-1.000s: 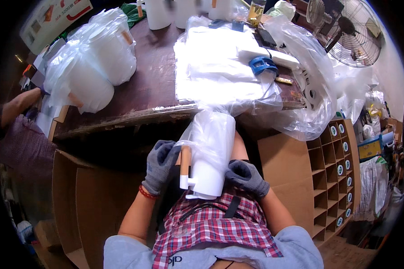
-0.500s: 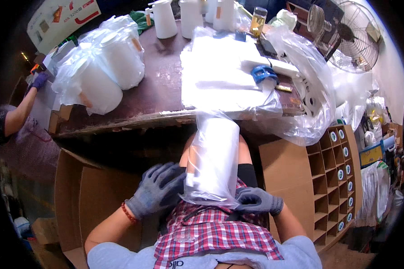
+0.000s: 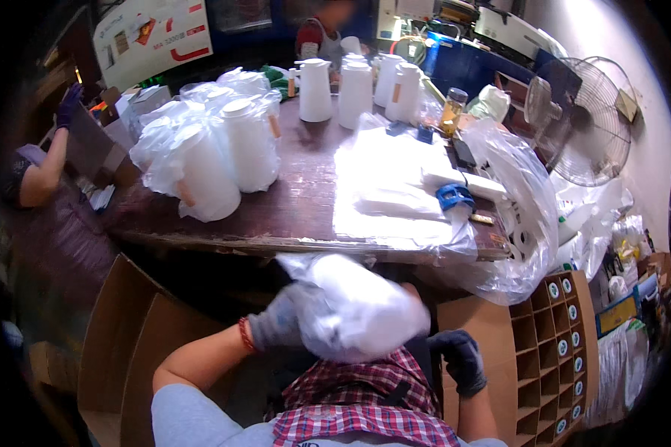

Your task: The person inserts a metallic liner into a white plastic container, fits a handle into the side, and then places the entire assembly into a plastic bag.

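Note:
A white jug in a clear plastic bag (image 3: 358, 305) lies tilted above my lap, blurred by motion. My left hand (image 3: 279, 316), in a grey glove, grips its left side; the bag partly hides the fingers. Just right of the jug, my right hand (image 3: 461, 361) is gloved too, apart from the jug, with its fingers loosely bent and nothing seen in them. On the table's left stand several bagged white jugs (image 3: 250, 145). Unbagged white jugs (image 3: 315, 89) are at the back. A stack of white plastic bags (image 3: 395, 201) lies in front of me on the table.
An open cardboard box (image 3: 119, 350) is at my left. At my right, a divided carton (image 3: 525, 357) holds several round-topped items. The table (image 3: 298, 212) carries a blue tape dispenser (image 3: 455, 197) and a glass (image 3: 452, 112). A fan (image 3: 589, 123) stands right; other people work left and behind.
The bagged jug has gone from upright to tilted, with my left hand now gripping it. My right hand has moved off the bag to the right. The view has tilted up.

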Available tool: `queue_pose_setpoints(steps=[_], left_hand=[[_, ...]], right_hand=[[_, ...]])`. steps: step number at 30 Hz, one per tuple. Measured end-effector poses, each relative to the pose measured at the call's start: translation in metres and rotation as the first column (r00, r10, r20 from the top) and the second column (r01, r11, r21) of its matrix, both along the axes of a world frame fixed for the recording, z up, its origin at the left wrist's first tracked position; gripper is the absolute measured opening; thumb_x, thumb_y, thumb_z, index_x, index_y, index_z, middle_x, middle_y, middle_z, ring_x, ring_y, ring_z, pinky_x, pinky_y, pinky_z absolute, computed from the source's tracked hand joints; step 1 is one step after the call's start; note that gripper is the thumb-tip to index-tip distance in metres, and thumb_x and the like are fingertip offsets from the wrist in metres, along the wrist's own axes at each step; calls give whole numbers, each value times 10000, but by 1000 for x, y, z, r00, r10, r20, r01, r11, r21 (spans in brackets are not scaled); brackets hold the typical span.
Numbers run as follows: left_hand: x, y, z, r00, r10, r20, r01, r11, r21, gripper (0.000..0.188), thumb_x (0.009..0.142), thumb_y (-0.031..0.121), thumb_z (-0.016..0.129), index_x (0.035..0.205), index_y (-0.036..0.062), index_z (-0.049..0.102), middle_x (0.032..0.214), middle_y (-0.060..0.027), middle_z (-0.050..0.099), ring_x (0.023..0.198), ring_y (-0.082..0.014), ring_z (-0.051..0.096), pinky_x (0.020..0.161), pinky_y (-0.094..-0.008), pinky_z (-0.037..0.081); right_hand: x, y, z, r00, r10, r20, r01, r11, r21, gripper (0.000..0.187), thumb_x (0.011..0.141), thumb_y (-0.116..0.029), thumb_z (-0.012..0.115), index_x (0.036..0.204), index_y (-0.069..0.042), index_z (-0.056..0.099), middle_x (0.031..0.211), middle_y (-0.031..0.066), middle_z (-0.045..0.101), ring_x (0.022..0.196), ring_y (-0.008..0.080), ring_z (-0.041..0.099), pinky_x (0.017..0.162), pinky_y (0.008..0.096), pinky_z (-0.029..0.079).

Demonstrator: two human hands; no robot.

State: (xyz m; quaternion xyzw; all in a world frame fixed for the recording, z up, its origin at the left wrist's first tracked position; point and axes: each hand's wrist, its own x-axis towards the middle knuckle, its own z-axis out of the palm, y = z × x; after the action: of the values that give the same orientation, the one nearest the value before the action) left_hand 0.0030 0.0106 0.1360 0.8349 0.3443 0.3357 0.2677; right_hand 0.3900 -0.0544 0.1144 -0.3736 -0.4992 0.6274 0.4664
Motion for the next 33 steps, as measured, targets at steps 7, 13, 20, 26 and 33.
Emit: queue_pose_setpoints(steps=[7, 13, 20, 26, 33], left_hand=[[-117, 33, 59, 642, 619, 453, -590, 776, -223, 108, 892, 76, 664, 979, 13, 661, 869, -41, 642, 761, -141, 595, 670, -303, 506], [-155, 116, 55, 360, 728, 584, -825, 540, -164, 258, 886, 261, 711, 806, 29, 629, 660, -2, 565, 595, -116, 506, 557, -290, 415], [-167, 172, 46, 185, 974, 132, -937, 215, -276, 496, 835, 439, 743, 1012, -3, 606, 926, -125, 633, 832, -201, 591, 754, -340, 470], [-69, 165, 105, 414, 838, 356, -685, 29, 728, 711, 882, 257, 695, 1446, 13, 339, 1436, -213, 409, 1351, -366, 368, 1128, -457, 294], [28, 441, 129, 657, 754, -9, -393, 353, 849, 781, 814, 424, 722, 1469, 179, 375, 1504, -150, 368, 1357, -368, 383, 1101, -521, 319]], right_hand=[[7, 36, -57, 832, -311, -461, 188, 938, -293, 264, 990, -221, 494, 1059, -17, 646, 1058, 129, 674, 991, 250, 637, 910, 387, 491], [-3, 61, -66, 881, -304, -363, 242, 948, -206, 249, 985, -215, 511, 1037, -20, 658, 989, 111, 689, 926, 232, 664, 880, 374, 513], [40, 60, -79, 859, -502, -99, 475, 855, -208, 232, 957, -185, 526, 1030, -20, 673, 995, 110, 686, 949, 217, 654, 875, 349, 510], [209, 73, -68, 478, -773, 417, 697, 623, 355, 300, 979, -98, 456, 1220, 7, 601, 1215, 102, 598, 1121, 246, 570, 985, 344, 437], [401, 53, -167, -472, -483, 738, 598, 440, 670, 531, 927, -276, 614, 1351, 19, 492, 1396, 208, 490, 1283, 367, 451, 1091, 417, 346]])
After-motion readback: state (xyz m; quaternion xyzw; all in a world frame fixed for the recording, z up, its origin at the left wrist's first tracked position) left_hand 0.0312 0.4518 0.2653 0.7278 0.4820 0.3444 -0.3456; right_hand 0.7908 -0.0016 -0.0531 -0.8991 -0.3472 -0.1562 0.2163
